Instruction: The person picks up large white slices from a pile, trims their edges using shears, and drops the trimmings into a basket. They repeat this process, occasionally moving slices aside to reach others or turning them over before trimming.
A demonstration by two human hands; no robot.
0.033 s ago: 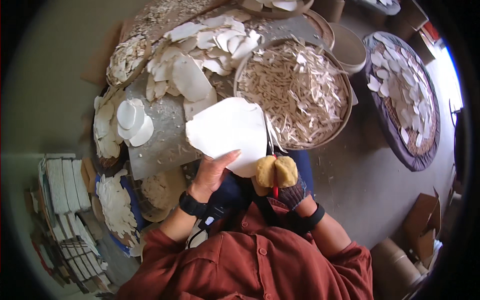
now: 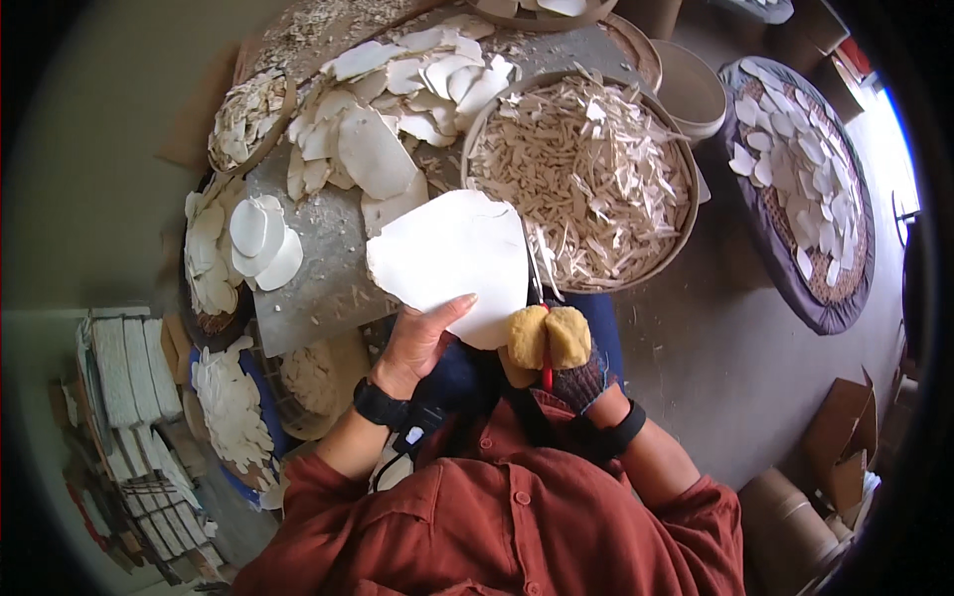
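Grey, littered tabletop lies beyond the held slice, floor at right.

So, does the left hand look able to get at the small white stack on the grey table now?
Probably not just now: the left hand is holding the big white sheet. Once free, it seems to have an open way to the small stack, uncovered on its left.
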